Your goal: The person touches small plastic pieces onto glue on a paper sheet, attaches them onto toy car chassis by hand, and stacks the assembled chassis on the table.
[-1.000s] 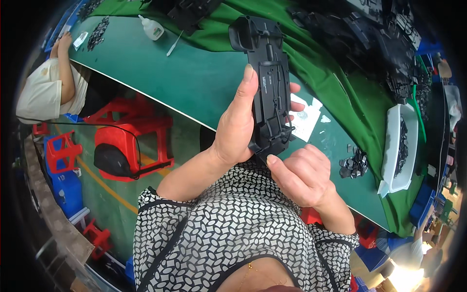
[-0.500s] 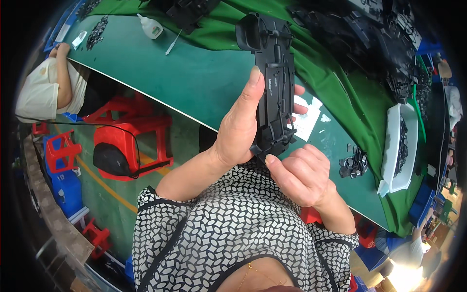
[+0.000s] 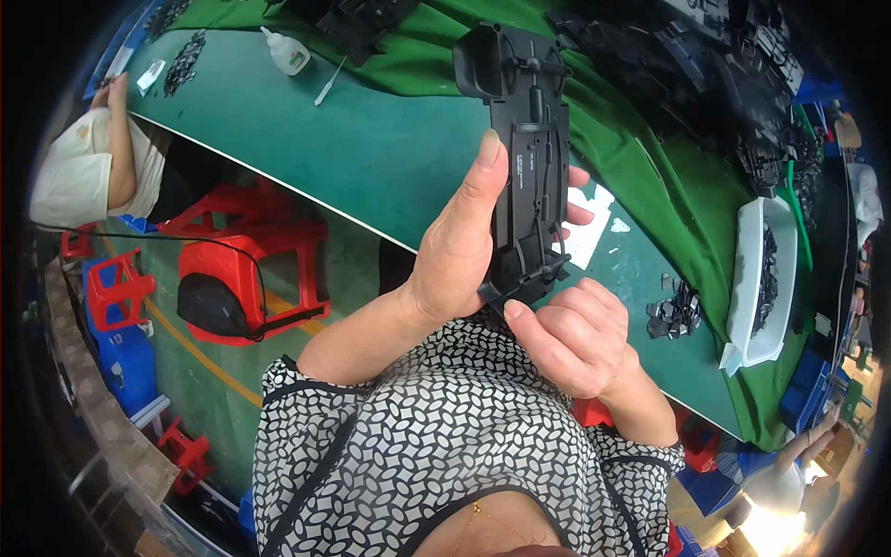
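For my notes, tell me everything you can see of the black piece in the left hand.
The black piece is long, narrow and looks like molded plastic. Raised rods and ribs run along its visible face, with pale print near the middle and a boxy scoop at its far left corner. Pointing away from the body, it is gripped by the left hand; the right hand has its thumb by the near end, contact unclear.
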The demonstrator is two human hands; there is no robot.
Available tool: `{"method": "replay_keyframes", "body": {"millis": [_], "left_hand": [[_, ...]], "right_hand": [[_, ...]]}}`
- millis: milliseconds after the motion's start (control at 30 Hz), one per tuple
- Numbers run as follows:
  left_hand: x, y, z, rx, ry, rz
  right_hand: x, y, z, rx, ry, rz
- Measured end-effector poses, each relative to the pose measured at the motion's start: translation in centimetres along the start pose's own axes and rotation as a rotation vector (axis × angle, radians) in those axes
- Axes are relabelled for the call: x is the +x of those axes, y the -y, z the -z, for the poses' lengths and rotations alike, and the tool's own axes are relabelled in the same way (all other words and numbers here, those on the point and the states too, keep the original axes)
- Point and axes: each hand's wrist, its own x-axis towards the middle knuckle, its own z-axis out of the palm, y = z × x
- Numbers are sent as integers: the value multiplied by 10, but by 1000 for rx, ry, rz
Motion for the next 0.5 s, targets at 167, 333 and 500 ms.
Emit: {"method": "replay_keyframes", "body": {"millis": [167,333,500], "left_hand": [[-1,0,-2,-1,7,-7],[0,-1,-2,4,15,-18],[-2,-1,4,274,-8,-229]], "right_hand": [[0,0,-1,-16,-13,7],[-1,0,-2,-28,-6,-2],[-10,7,14,173,-50,-384]]}}
